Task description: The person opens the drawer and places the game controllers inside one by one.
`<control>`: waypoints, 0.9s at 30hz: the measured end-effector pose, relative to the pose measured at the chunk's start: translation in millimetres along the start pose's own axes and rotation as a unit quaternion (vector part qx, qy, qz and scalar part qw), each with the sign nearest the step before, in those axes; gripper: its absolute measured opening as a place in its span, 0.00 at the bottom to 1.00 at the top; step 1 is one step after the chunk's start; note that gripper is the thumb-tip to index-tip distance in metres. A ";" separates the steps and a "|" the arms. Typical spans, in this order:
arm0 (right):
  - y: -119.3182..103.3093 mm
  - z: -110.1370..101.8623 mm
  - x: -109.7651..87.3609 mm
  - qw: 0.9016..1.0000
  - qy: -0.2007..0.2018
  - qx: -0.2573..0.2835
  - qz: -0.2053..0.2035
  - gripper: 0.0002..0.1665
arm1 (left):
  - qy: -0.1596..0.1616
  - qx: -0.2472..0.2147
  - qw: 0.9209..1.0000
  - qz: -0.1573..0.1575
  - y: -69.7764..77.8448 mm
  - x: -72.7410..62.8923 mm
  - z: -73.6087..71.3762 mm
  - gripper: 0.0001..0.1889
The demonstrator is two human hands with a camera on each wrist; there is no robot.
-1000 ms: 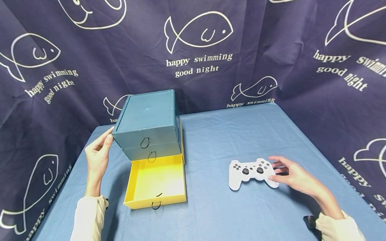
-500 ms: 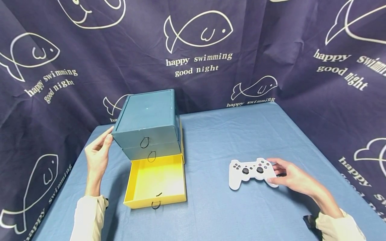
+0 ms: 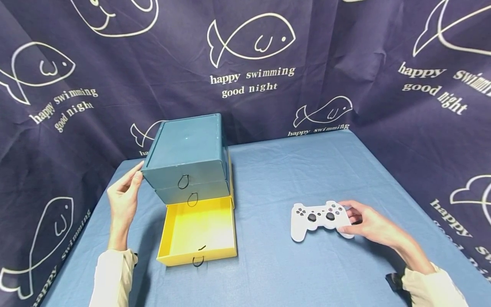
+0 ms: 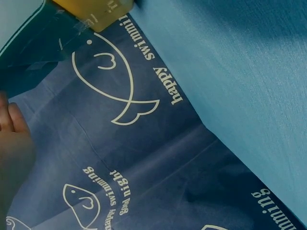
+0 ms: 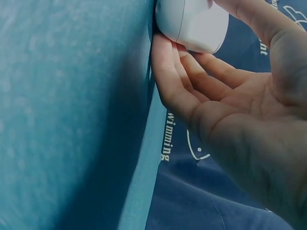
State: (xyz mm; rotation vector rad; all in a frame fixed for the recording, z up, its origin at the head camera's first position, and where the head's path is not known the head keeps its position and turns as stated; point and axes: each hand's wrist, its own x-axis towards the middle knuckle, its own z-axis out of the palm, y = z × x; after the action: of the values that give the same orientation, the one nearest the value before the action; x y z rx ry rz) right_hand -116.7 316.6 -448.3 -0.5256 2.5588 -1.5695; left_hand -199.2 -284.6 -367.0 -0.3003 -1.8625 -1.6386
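Toward the right of the head view, a white game controller (image 3: 303,221) lies on the table. My right hand (image 3: 374,224) grips its right handle, thumb on top and fingers curled at the side and underneath. The right wrist view shows those fingers against the white handle (image 5: 201,24). On the left stands a stacked drawer unit (image 3: 186,140), two blue tiers over a yellow one. My left hand (image 3: 124,196) holds its upper front left corner, thumb by the front face. The yellow bottom drawer (image 3: 199,257) is pulled out, with a small dark mark or piece inside.
Black loop pulls (image 3: 183,181) hang on the drawer fronts. A blue cloth (image 3: 268,273) covers the table. Dark blue curtains (image 3: 253,111) printed with fish and lettering enclose the back and sides.
My right hand's fingers and thumb have closed in around the controller's right handle. The left hand, drawer unit and controller stay almost where they were.
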 end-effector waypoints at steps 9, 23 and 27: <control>-1.4 2.0 2.7 1.000 0.001 -0.020 0.023 0.37 | 0.004 0.005 1.000 -0.006 0.0 -0.6 -0.2 0.16; -9.1 4.6 2.3 0.995 0.036 -0.081 0.045 0.33 | 0.001 -0.004 1.000 -0.001 0.5 0.0 0.2 0.16; -13.8 7.3 2.1 0.991 0.053 -0.114 0.056 0.33 | -0.002 -0.010 1.000 0.001 0.4 -0.2 0.4 0.16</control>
State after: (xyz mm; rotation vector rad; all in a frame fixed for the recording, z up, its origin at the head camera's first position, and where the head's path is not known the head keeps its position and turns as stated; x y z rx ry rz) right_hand -113.5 304.0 -439.4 -0.3177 2.8111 -1.3119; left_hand -199.0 -284.1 -366.8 -0.3137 -1.8500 -1.6579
